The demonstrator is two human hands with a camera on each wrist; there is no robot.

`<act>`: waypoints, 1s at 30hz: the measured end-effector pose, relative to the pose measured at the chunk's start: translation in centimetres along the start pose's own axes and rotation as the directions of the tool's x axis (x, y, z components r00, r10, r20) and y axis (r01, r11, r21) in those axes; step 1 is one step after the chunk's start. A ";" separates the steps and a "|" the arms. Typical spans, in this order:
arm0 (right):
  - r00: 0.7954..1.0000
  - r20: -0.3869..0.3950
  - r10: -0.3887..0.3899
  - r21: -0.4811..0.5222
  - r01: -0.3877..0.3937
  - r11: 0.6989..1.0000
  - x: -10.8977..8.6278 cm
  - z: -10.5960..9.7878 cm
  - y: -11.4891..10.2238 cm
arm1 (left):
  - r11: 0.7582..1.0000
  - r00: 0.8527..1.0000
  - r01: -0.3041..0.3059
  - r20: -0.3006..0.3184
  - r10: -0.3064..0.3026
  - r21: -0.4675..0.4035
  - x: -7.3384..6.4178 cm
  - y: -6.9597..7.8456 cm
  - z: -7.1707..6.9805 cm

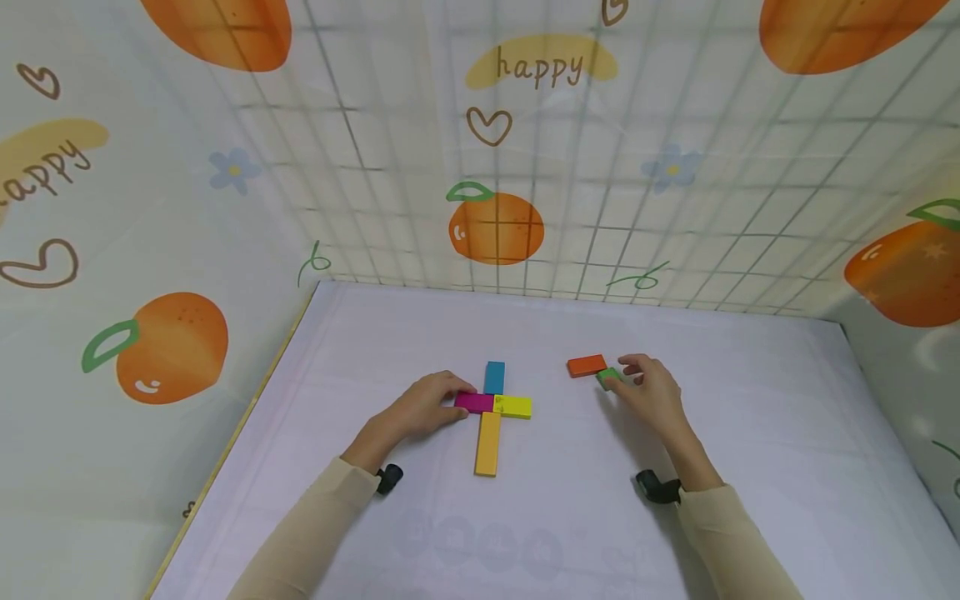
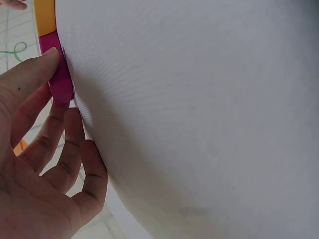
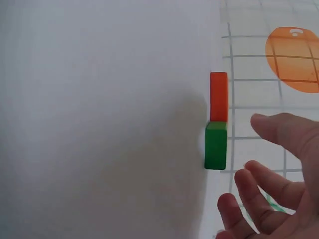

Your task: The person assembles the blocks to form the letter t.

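My left hand (image 1: 430,403) pinches a magenta block (image 1: 474,403) between thumb and fingers; in the left wrist view the thumb lies on one side of that block (image 2: 61,84). Around it, a blue block (image 1: 494,377), a yellow block (image 1: 513,407) and a longer orange-yellow block (image 1: 487,445) meet in a cross shape. Over on the right, my right hand (image 1: 651,395) hovers by a small green block (image 1: 609,378). The right wrist view shows its thumb and fingers spread apart, not touching the green block (image 3: 216,147). An orange-red block (image 1: 587,366) lies against the green one.
All the blocks lie on a white table (image 1: 420,533) with a yellowish left edge (image 1: 225,439). Behind it hangs a cloth (image 1: 405,217) printed with oranges and a grid. Each wrist carries a small black camera (image 1: 658,487).
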State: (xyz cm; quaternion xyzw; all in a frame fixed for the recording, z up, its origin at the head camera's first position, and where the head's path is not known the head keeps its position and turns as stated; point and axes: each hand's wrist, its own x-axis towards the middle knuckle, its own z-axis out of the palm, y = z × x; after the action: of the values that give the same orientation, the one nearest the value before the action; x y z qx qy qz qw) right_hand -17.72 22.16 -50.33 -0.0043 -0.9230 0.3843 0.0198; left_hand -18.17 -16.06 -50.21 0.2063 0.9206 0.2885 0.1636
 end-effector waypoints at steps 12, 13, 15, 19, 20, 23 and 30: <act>0.991 0.103 0.090 0.016 -0.092 0.996 0.6 0.4 0.6 | 1.000 1.000 0.004 0.005 -0.004 0.008 0.2 -0.1 0.1; 0.991 0.103 0.090 0.013 -0.092 0.996 0.6 0.4 0.7 | 1.000 1.000 0.004 0.006 -0.005 0.005 0.2 -0.1 0.1; 0.991 0.100 0.088 0.005 -0.089 0.996 0.7 0.4 0.7 | 1.000 1.000 0.004 0.007 -0.004 0.000 0.1 -0.1 0.1; 0.992 0.093 0.083 -0.010 -0.082 0.997 0.7 0.4 0.6 | 1.000 1.000 0.004 0.008 -0.004 -0.003 0.1 0.0 0.0; 0.992 0.091 0.082 -0.015 -0.081 0.997 0.7 0.5 0.6 | 1.000 1.000 0.005 0.008 -0.005 -0.003 0.1 0.1 -0.1; 0.993 0.087 0.082 -0.030 -0.079 0.996 0.6 0.5 0.6 | 1.000 1.000 0.009 0.010 -0.009 -0.001 0.0 0.1 -0.1; 0.990 0.098 0.101 -0.034 -0.098 0.995 0.7 0.6 0.6 | 1.000 1.000 0.002 0.006 -0.002 0.006 0.0 0.1 -0.1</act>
State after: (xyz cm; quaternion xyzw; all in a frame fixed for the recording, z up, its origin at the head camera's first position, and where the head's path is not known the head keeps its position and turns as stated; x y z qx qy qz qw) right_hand -18.44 22.13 -51.16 -0.0315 -0.9270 0.3710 -0.0454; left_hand -18.15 -16.04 -50.09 0.2066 0.9212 0.2848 0.1659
